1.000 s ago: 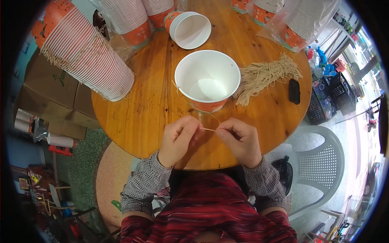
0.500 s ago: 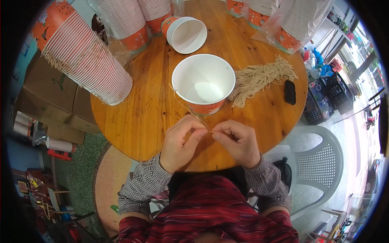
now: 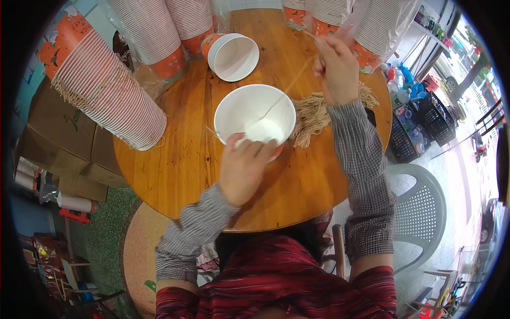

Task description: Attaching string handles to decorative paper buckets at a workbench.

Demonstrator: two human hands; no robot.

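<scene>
Tub [image 3: 239, 109], white inside w/ orange outside, is set upright near the front of the round wooden table [image 3: 191, 175], mouth up, prob so both the inside and the rim can be reached w/o leaning.

Near rim is covered by the left hand [image 3: 245, 167], fingers half curled over the edge; prob done so the light tub isn't dragged when the cord gets pulled. Whether anything's pinched there can't be told, tips are partly hidden.

Cord [image 3: 298, 76] is held up high by the right hand [image 3: 337, 66], fingertips closed on it, beyond the tub & off to the right. Its lower length is led down into the tub, kept pretty straight, so slack is prob being kept out of the way. Short bit of cord is also seen at the left rim, tho the link btwn the two can't be made out.

Cord bundle [image 3: 308, 118] is laid just right of the tub, partly hidden by the right arm, prob for easy reach. Tall tub stack [image 3: 111, 87] is leaned at far left, cord bits hanging off it; tipped tubs [image 3: 236, 57] are left on their side behind, clear of both hands.
</scene>
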